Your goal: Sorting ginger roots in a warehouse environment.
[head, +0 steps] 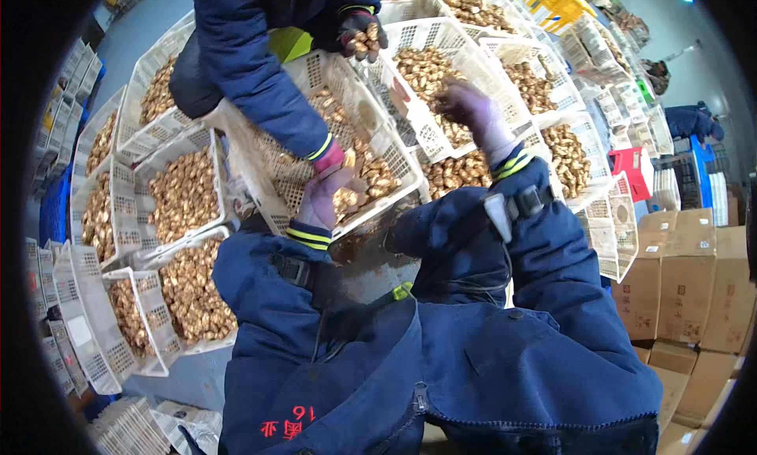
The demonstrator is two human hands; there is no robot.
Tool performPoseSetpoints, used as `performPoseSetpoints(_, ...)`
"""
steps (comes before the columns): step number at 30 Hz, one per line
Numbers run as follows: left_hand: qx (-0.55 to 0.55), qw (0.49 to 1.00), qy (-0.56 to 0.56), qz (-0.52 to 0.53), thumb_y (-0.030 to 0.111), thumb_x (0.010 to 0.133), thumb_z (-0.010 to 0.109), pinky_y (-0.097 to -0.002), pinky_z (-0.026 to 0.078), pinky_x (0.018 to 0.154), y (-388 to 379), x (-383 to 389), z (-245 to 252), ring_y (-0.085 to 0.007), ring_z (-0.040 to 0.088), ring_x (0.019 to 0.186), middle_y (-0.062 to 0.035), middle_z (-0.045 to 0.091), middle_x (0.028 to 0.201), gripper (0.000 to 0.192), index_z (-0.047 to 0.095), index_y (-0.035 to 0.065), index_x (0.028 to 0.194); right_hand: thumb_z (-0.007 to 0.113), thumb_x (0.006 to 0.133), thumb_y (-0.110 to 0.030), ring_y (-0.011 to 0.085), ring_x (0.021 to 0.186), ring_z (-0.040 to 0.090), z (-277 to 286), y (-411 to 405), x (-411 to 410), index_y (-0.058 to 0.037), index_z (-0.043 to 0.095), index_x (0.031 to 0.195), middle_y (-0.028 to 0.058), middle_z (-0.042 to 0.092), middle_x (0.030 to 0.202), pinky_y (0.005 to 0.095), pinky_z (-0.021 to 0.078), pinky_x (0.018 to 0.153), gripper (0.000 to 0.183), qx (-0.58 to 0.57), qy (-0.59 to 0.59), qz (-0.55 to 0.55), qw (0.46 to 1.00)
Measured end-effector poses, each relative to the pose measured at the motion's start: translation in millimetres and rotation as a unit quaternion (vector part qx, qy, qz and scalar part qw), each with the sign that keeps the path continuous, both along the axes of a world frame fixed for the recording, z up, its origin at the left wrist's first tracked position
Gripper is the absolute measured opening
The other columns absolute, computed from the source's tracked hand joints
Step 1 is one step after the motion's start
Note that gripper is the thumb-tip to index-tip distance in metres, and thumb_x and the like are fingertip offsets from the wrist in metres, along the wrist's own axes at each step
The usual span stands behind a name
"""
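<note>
My left hand (324, 199), in a purple glove, reaches into a white plastic crate (408, 180) of brown knobbly tubers or bulbs (378, 174). Pieces lie at its fingers; whether it grips one is unclear. A co-worker's pink-gloved hand (332, 158) is in the same crate, right beside mine and partly overlapping it. Blurred, my right hand (470, 109), also purple-gloved, is over another white crate (437, 150) with similar pieces (423, 70). Its fingers look spread, and nothing is visible in them. The co-worker's other, dark-gloved hand (364, 38) holds several pieces.
More filled white crates (183, 183) surround us on the left and right. Cardboard boxes (686, 283) are stacked at the right, near a red container (631, 172). Flat white crates (130, 425) lie at the lower left. Another person (692, 122) bends over at the far right.
</note>
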State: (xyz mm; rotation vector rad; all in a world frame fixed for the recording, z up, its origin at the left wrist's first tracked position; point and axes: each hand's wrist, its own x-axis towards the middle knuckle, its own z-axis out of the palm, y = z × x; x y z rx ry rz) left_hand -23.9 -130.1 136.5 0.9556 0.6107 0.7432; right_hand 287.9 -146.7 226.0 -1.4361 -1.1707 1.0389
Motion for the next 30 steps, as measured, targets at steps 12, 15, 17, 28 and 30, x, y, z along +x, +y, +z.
performPoseSetpoints(12, -0.232, 0.963, -0.118, -0.063, 0.062, 0.084, 0.044, -0.0259, 0.049, 0.068, -9, 0, 27, -0.0168, 0.060, 0.082, -0.0102, 0.062, 0.098, 0.070, 0.048, 0.0033, 0.122, 0.050, 0.086, -0.015, 0.0225, 0.096, 0.059, -23, -24, -124, 0.0033, 0.052, 0.115, 0.0117, 0.060, 0.101, 0.0341, 0.0478, 0.086, 0.034, -0.073, 0.299, -0.026, 0.951)
performPoseSetpoints(15, -0.320, 0.931, -0.168, -0.043, 0.066, 0.080, 0.047, -0.0378, 0.048, 0.081, -1, -1, 22, -0.0218, 0.055, 0.102, -0.0095, 0.055, 0.116, 0.076, 0.044, 0.0074, 0.128, 0.047, 0.083, -0.010, 0.0237, 0.095, 0.058, -15, -36, -115, 0.0030, 0.043, 0.124, 0.0134, 0.059, 0.101, 0.0347, 0.0483, 0.087, 0.043, -0.070, 0.380, 0.009, 0.922)
performPoseSetpoints(17, -0.337, 0.918, -0.208, -0.021, 0.065, 0.080, 0.047, -0.0440, 0.045, 0.087, -1, -1, 19, -0.0262, 0.053, 0.108, -0.0102, 0.054, 0.118, 0.074, 0.043, 0.0099, 0.129, 0.049, 0.083, -0.011, 0.0177, 0.078, 0.056, -11, -43, -126, -0.0019, 0.048, 0.123, 0.0071, 0.059, 0.089, 0.0302, 0.0485, 0.079, 0.041, -0.060, 0.207, 0.054, 0.975)
performPoseSetpoints(28, -0.263, 0.937, -0.214, -0.078, 0.022, 0.081, 0.051, -0.0518, 0.042, 0.093, -10, 1, 18, -0.0283, 0.050, 0.109, -0.0135, 0.052, 0.117, 0.050, 0.044, 0.0010, 0.125, 0.057, 0.077, -0.019, 0.0323, 0.080, 0.062, -17, -38, -152, -0.0062, 0.062, 0.101, 0.0189, 0.062, 0.085, 0.0388, 0.0485, 0.070, 0.028, -0.057, -0.360, 0.076, 0.928)
performPoseSetpoints(30, -0.263, 0.942, -0.195, -0.067, 0.019, 0.084, 0.053, -0.0407, 0.050, 0.082, -11, -1, 16, -0.0201, 0.056, 0.093, -0.0109, 0.053, 0.112, 0.044, 0.045, 0.0018, 0.125, 0.061, 0.076, -0.022, 0.0272, 0.074, 0.062, -22, -40, -142, -0.0075, 0.063, 0.101, 0.0167, 0.063, 0.082, 0.0346, 0.0485, 0.067, 0.028, -0.131, -0.223, 0.045, 0.965)
